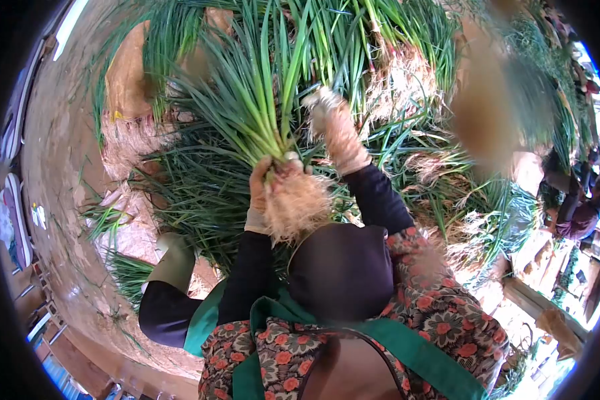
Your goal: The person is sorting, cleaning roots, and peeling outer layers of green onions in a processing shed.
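Note:
My left hand [259, 190], in a glove, is wrapped round the base of a bunch of green onions [263, 110]. The long green leaves fan up and away, while the pale roots [295, 207] hang toward my body. To the right of the bunch, my gloved right hand [343, 137] is raised with its fingers drawn together. Motion blurs its fingertips, and I cannot make out what is between them. Loose green onions [200, 173] lie on the ground beneath both hands.
More onion bundles with roots [400, 83] lie ahead. At the left are root clumps [137, 140] and a tan sack [127, 73]. A person [577, 217] is at the far right, near wooden boards [537, 300]. A dark cap brim [343, 273] and blurred spots cover part of the view.

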A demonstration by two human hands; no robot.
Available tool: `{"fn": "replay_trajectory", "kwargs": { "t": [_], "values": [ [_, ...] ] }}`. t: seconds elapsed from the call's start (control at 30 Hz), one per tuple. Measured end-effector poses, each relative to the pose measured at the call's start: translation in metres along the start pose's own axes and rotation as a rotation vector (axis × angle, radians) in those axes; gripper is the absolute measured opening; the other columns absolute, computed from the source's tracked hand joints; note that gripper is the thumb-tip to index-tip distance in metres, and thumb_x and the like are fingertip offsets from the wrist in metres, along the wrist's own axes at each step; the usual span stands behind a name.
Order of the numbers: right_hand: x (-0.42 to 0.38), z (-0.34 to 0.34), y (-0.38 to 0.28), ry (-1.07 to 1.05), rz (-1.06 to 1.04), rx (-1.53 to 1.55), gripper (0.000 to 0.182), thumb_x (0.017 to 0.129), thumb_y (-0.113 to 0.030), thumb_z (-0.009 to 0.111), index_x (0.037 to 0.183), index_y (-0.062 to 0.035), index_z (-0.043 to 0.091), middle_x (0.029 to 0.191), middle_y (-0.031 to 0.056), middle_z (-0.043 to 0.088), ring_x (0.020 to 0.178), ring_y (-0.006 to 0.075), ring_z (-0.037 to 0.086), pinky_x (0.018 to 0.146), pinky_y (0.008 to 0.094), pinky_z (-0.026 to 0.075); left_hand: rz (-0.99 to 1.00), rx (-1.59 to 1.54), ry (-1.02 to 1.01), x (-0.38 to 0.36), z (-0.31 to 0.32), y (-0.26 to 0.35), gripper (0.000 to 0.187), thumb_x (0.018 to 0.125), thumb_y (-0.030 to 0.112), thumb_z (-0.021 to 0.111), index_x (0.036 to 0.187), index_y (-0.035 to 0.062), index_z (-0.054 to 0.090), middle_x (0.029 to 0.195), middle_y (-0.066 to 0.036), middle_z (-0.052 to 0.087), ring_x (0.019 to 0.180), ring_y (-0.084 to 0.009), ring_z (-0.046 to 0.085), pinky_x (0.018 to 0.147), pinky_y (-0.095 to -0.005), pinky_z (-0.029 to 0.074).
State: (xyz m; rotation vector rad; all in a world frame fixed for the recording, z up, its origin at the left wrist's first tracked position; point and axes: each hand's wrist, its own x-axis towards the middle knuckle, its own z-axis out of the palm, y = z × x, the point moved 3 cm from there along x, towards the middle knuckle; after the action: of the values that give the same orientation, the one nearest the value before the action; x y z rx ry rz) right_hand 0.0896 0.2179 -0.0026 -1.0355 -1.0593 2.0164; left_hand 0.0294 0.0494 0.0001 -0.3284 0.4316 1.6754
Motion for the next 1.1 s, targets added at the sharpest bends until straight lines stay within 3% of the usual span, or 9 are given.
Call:
{"fn": "replay_trajectory", "kwargs": {
  "t": [0.33,0.47,0.67,0.7,0.8,0.87,0.93,1.07,1.1],
  "values": [
    [-0.069,-0.052,0.032,-0.528,0.306,-0.824,0.043,0.089,-0.043,0.052,0.117,-0.0119,0.058,0.093,0.0099,0.066,0.080,0.0228,0.063,0.072,0.0362,0.049,0.065,-0.015,-0.209,-0.009,-0.006,0.016,0.040,0.088,0.035,0.053,0.110,0.0013,0.054,0.099,-0.012,0.060,0.095,-0.0264,0.057,0.090,-0.0428,0.045],
    [-0.100,-0.136,0.012,-0.744,0.116,-1.974,0.036,0.088,-0.040,0.053,0.102,-0.0088,0.062,0.081,0.0165,0.065,0.083,0.0329,0.063,0.078,0.0398,0.049,0.056,-0.009,-0.174,-0.008,-0.001,0.014,0.045,0.086,0.034,0.056,0.111,-0.0026,0.051,0.100,-0.016,0.060,0.095,-0.0267,0.058,0.089,-0.0399,0.047],
    [-0.025,-0.021,-0.013,-0.358,-0.361,-0.970,0.040,0.091,-0.037,0.052,0.112,-0.0034,0.054,0.080,0.0106,0.065,0.067,0.0190,0.062,0.060,0.0295,0.050,-0.092,0.077,-0.088,0.013,-0.056,0.006,0.045,0.085,0.028,0.059,0.113,-0.0064,0.049,0.099,-0.021,0.060,0.090,-0.0287,0.062,0.082,-0.0416,0.053],
    [-0.016,0.003,-0.007,-0.321,0.146,-0.582,0.041,0.091,-0.038,0.053,0.111,-0.0023,0.054,0.068,0.0057,0.061,0.055,0.0124,0.056,0.048,0.0234,0.044,-0.073,0.083,-0.071,0.012,-0.056,0.007,0.045,0.085,0.028,0.059,0.113,-0.0065,0.050,0.099,-0.021,0.060,0.090,-0.0287,0.062,0.082,-0.0422,0.053],
    [0.004,0.035,0.036,-0.316,0.207,-0.360,0.031,0.090,-0.030,0.055,0.104,-0.0024,0.056,0.059,0.0035,0.057,0.045,0.0108,0.052,0.040,0.0234,0.040,0.000,0.112,-0.058,-0.004,-0.033,0.012,0.045,0.085,0.030,0.059,0.112,-0.0060,0.050,0.096,-0.018,0.061,0.089,-0.0292,0.061,0.083,-0.0451,0.052],
    [0.008,0.021,0.054,-0.253,0.311,-0.444,0.015,0.089,-0.021,0.053,0.093,-0.0065,0.056,0.066,0.0065,0.060,0.048,0.0156,0.055,0.043,0.0274,0.044,0.028,0.041,-0.060,-0.009,-0.030,0.015,0.046,0.085,0.031,0.059,0.112,-0.0053,0.051,0.095,-0.016,0.061,0.090,-0.0291,0.061,0.085,-0.0459,0.051],
    [0.032,-0.030,0.104,-0.069,-0.514,-1.599,0.012,0.088,-0.018,0.053,0.093,-0.0084,0.056,0.071,0.0047,0.060,0.057,0.0210,0.058,0.048,0.0332,0.046,0.023,-0.015,-0.102,-0.012,-0.021,0.011,0.046,0.086,0.034,0.057,0.111,-0.0041,0.051,0.095,-0.014,0.060,0.092,-0.0274,0.058,0.090,-0.0445,0.046],
    [0.029,-0.103,0.093,-0.897,-0.039,-1.854,0.022,0.088,-0.027,0.053,0.097,-0.0074,0.059,0.072,0.0043,0.059,0.065,0.0253,0.061,0.053,0.0372,0.047,0.043,0.048,-0.176,-0.014,-0.021,0.012,0.046,0.086,0.035,0.056,0.111,-0.0033,0.051,0.093,-0.013,0.059,0.092,-0.0254,0.057,0.090,-0.0419,0.045],
    [0.000,-0.098,0.073,-0.741,0.803,-1.363,0.030,0.087,-0.033,0.055,0.100,-0.0059,0.060,0.077,0.0083,0.064,0.069,0.0245,0.063,0.060,0.0361,0.050,0.025,0.040,-0.151,-0.018,-0.009,0.010,0.046,0.086,0.035,0.056,0.112,-0.0033,0.051,0.093,-0.013,0.059,0.091,-0.0255,0.058,0.089,-0.0419,0.045]
  ]
}}
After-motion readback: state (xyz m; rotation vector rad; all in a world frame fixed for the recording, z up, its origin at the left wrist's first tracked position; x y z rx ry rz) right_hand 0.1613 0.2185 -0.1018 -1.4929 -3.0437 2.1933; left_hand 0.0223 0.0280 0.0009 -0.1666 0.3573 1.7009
